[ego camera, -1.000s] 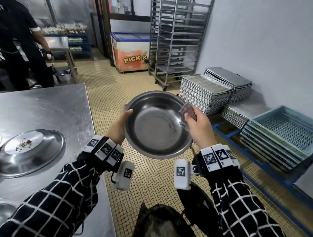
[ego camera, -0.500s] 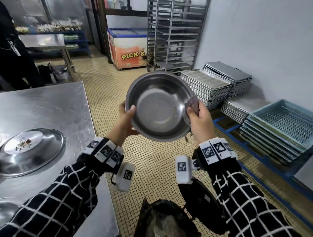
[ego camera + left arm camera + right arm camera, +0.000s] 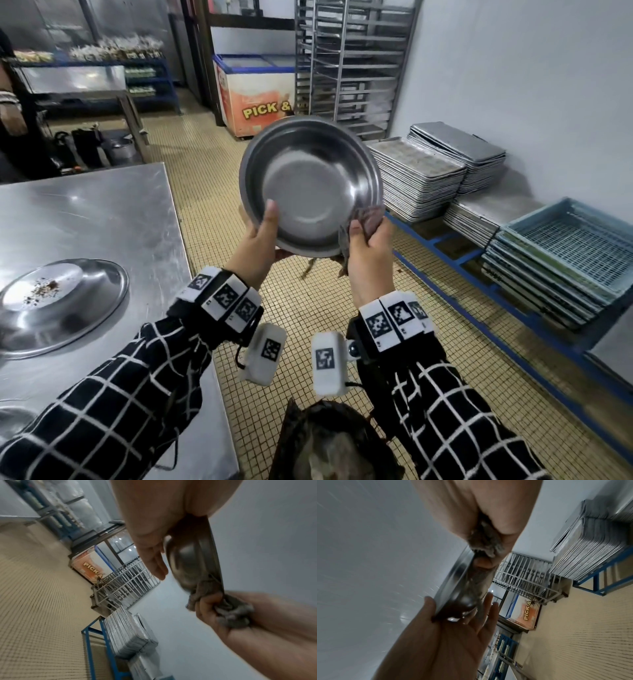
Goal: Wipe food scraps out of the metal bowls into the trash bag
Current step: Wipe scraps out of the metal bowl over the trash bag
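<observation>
I hold a round metal bowl [image 3: 310, 185] up over the tiled floor, its inside tilted toward me and free of visible scraps. My left hand [image 3: 265, 233] pinches its lower left rim, thumb inside and fingers flat on the back [image 3: 481, 615]. My right hand [image 3: 366, 246] grips a crumpled grey rag [image 3: 368, 219] against the lower right rim; in the left wrist view the rag [image 3: 231, 611] folds over the rim of the bowl [image 3: 188, 561]. The dark trash bag [image 3: 329, 442] gapes below my wrists. A second metal bowl [image 3: 58, 305] with brown scraps sits on the steel table [image 3: 102, 212].
Stacks of metal trays [image 3: 421, 178] and blue plastic crates [image 3: 561, 257] line the right wall on a low blue frame. A tall wire rack [image 3: 349, 61] and an orange chest freezer [image 3: 253, 99] stand behind. A person [image 3: 10, 113] is at the far left.
The bowl has risen and tipped more upright toward me. My right hand with the rag has slid from the right rim down to the lower right rim.
</observation>
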`<state>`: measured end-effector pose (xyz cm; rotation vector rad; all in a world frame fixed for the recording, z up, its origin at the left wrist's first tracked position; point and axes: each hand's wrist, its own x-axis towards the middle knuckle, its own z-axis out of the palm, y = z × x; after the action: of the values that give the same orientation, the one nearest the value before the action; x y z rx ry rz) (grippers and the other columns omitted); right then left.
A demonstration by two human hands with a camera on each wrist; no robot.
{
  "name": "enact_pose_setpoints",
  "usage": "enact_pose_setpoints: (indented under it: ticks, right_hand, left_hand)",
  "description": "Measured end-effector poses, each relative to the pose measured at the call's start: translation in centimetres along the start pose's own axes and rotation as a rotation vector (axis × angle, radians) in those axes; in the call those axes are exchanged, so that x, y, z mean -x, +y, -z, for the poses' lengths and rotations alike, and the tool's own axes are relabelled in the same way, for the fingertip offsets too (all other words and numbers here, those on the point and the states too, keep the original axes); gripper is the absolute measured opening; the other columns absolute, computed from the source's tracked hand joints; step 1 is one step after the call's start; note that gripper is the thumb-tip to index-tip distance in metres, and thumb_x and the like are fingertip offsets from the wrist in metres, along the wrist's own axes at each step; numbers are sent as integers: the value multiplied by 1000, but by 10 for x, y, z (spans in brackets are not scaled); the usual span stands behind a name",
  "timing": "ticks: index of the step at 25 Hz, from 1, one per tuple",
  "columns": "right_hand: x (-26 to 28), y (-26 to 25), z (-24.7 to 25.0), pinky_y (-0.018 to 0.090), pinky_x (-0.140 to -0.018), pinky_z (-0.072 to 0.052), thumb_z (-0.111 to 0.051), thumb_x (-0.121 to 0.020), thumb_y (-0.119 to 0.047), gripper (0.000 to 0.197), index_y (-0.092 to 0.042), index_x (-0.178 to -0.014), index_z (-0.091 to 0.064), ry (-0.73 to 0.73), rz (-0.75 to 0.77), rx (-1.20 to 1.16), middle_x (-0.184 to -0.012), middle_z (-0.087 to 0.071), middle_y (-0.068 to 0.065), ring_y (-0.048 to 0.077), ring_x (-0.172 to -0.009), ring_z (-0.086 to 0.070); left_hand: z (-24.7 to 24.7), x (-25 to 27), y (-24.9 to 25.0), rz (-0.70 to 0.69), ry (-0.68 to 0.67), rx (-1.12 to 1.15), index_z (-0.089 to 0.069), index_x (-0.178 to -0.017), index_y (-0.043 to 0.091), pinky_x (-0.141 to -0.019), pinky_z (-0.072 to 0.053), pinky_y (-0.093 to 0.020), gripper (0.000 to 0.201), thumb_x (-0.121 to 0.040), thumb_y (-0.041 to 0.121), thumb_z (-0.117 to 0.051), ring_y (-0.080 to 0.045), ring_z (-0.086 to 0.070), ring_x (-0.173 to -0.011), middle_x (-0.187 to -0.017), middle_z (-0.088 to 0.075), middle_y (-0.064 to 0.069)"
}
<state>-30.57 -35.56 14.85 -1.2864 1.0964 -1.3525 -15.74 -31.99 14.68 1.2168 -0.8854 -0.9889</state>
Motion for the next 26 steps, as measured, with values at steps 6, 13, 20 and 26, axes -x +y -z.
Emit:
enact_pose_setpoints:
  ticks: [6,13,20,26]
  right_hand:
    - [-24,-2,37,32,-86,-51,-47,-98,-17,16,-12,-113,-51,-93,-1,237,-103,-62,0,13,-97,-61]
    - [-8,16,37,19,-72,-47,-37,-102,-27,15,-22,-108,-50,-215,-92,228,-95,-58,-9,7,-92,-59]
    - [5,36,33,11,-85,-45,-39,-101,-28,29,-18,-125,-52,-176,207,405,-111,-52,-3,-7,-88,-47]
    - [-33,24,0,6,-97,-30,-46,-99,-21,40,-5,-135,-49,-243,600,565,-130,-50,12,14,-115,-48]
  left_hand:
    - [30,1,2,-20,-189,68,-39,-132,16,-79,-56,-47,73,-73,52,-65,-34,-64,-98,-116,-59,-10]
    - [26,1,9,-116,-12,-141,-56,-121,12,-92,-49,-37,47,-94,48,-43,-26,-64,-93,-94,-68,-4]
    - [25,0,5,-309,30,-332,-28,-141,28,-67,-54,-16,39,-103,29,-34,-5,-66,-87,-106,-59,3]
    - [17,-1,-5,-239,-126,-362,-35,-135,35,-77,-55,-33,34,-101,33,-37,-24,-69,-89,-103,-67,-5]
